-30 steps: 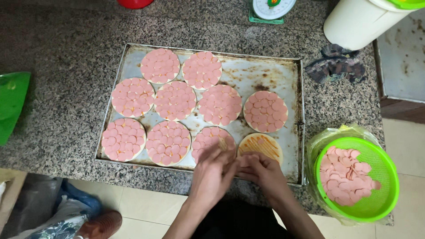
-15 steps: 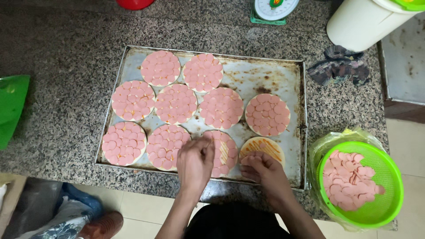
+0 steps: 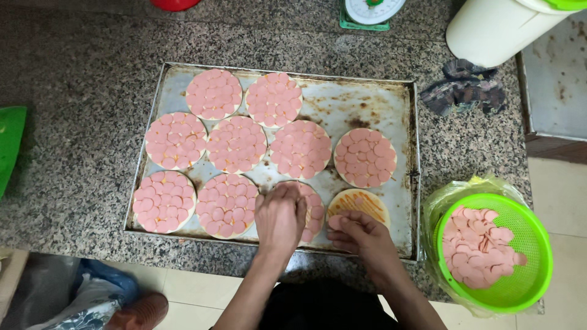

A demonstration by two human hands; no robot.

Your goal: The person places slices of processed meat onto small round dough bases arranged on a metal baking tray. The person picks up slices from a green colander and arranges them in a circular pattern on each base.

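A worn metal tray (image 3: 397, 110) on a granite counter holds several round dough bases covered with pink sausage slices (image 3: 299, 148). My left hand (image 3: 280, 217) rests fingers-down and bunched on the partly covered base (image 3: 315, 211) in the front row; whatever is under the fingertips is hidden. My right hand (image 3: 361, 235) sits at the near edge of a base spread only with orange sauce (image 3: 362, 201), with a few pink slices (image 3: 335, 222) pinched in its fingers.
A green colander (image 3: 529, 278) lined with a plastic bag holds loose sausage slices (image 3: 480, 247) at the front right. A dark cloth (image 3: 465, 91), a white bucket (image 3: 495, 27) and a kitchen scale (image 3: 370, 11) stand at the back. A green object (image 3: 9, 143) lies at the far left.
My left hand has moved left from beside the right hand onto the partly covered base. The right hand has stayed at the sauced base.
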